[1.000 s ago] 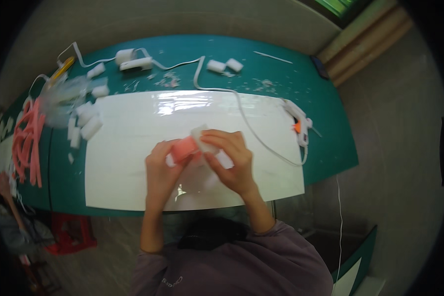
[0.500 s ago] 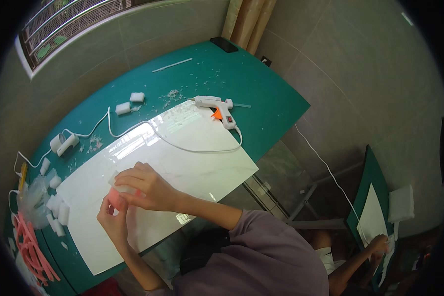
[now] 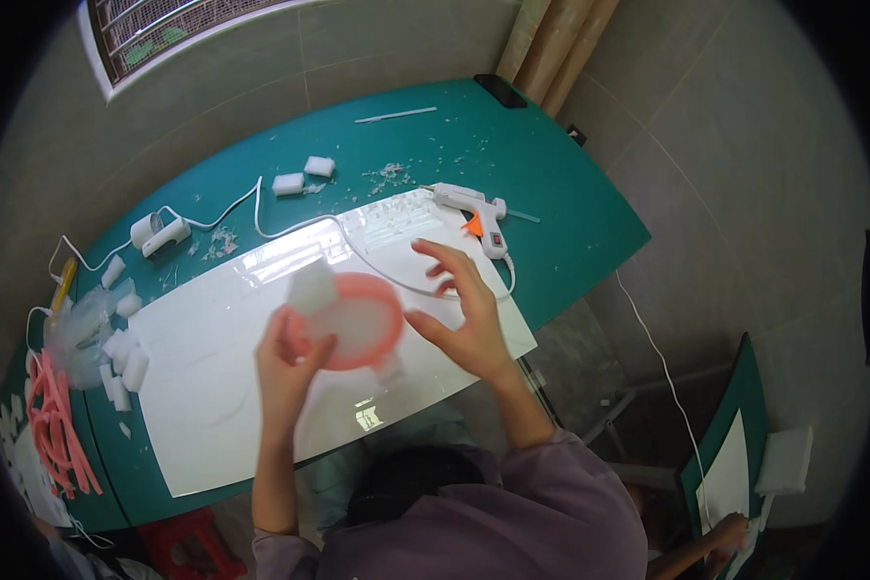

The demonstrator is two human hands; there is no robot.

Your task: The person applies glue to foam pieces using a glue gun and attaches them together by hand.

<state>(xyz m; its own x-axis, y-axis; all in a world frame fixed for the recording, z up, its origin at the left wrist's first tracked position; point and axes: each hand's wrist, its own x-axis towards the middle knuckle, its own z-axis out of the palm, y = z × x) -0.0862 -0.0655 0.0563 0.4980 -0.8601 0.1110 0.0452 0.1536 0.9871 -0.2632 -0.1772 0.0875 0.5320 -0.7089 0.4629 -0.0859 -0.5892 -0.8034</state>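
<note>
My left hand (image 3: 288, 360) is closed on the near-left rim of a pink ring (image 3: 393, 311), held up over the glossy white board (image 3: 203, 406). White blocks, one of them a foam-like block (image 3: 313, 288), sit on the ring's rim; motion blurs them. To the ring's right, my right hand (image 3: 466, 324) is empty, with thumb and fingers spread. It is apart from the ring and nearest the white hot glue gun (image 3: 466, 201). That gun lies at the board's far edge, a clear glue stick (image 3: 523, 217) poking from its back.
White foam blocks (image 3: 288, 184), scraps, a thin rod (image 3: 396, 115) and a black phone (image 3: 500, 91) lie on the green table (image 3: 570, 213). Pink foam strips (image 3: 53, 425) and a clear plastic bag (image 3: 77, 329) are at left. A white cord (image 3: 358, 253) crosses the board. Another person's hand (image 3: 728, 536) is lower right.
Both hands were together on the pink piece. My right hand has let go, moved right and spread; my left now holds the ring further right, its round face showing. The view has shifted.
</note>
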